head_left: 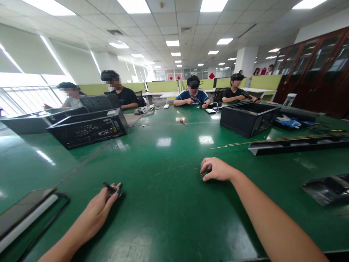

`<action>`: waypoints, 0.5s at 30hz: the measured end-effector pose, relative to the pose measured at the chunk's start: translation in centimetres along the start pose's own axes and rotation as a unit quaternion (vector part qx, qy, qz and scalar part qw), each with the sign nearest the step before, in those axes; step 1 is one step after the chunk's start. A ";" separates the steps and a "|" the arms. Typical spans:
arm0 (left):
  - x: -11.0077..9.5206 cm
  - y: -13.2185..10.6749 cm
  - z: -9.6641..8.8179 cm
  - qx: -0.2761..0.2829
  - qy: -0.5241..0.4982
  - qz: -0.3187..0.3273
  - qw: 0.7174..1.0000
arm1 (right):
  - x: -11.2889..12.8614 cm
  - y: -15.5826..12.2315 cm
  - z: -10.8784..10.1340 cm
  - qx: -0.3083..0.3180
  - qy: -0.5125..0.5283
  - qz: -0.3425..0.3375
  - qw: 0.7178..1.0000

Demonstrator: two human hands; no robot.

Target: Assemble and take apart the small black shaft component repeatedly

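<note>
Indoors, tiled ceiling overhead with lit panels. Green desk takes up the near ground, glossy, mirroring the lights. Dark wooden cabinets stand far right. Co-worker in a blue top sits at the desk's far side. One black computer case stands far left, a second case far right; both set off to the sides, probably leaving the hands elbow room. Long black rail at right, thin rods alongside, perhaps laid lengthwise to keep them together. Left hand, near left, and right hand, near, right of centre: both curled. Orange-red screwdriver lies far middle, well apart from both. Left thumb and fingers pinch a dark-and-silver piece, kind unclear; right fingertips pinch a ridged black piece, likely because it is so small. Whether that one touches the desk, cannot tell.
</note>
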State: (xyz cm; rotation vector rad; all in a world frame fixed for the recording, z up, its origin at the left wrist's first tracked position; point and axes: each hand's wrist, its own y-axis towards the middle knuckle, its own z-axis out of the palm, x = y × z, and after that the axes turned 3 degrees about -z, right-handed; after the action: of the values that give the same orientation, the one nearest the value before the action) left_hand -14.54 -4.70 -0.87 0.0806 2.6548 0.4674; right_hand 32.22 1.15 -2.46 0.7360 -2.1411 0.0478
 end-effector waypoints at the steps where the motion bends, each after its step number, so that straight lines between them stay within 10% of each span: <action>1: 0.9 -0.4 -0.4 0.011 0.003 0.000 1.000 | 0.0 0.0 0.1 0.013 0.013 -0.003 1.000; 6: 1.6 -1.4 -2.0 -0.038 0.027 -0.016 0.999 | 1.1 -0.1 0.3 0.060 0.129 -0.023 0.990; 10: -3.8 -1.6 -2.1 -0.149 0.010 0.044 0.988 | 2.9 0.0 1.5 0.123 0.250 -0.047 0.959; 15: -14.4 -1.6 1.3 0.075 -0.181 0.259 0.946 | 4.3 0.3 3.6 0.169 0.374 -0.083 0.908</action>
State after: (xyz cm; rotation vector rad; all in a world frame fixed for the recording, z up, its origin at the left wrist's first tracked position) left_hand -0.99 -7.70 3.39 0.8431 2.2765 0.3650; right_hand 27.43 -1.72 -1.53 0.9132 -1.3386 0.5357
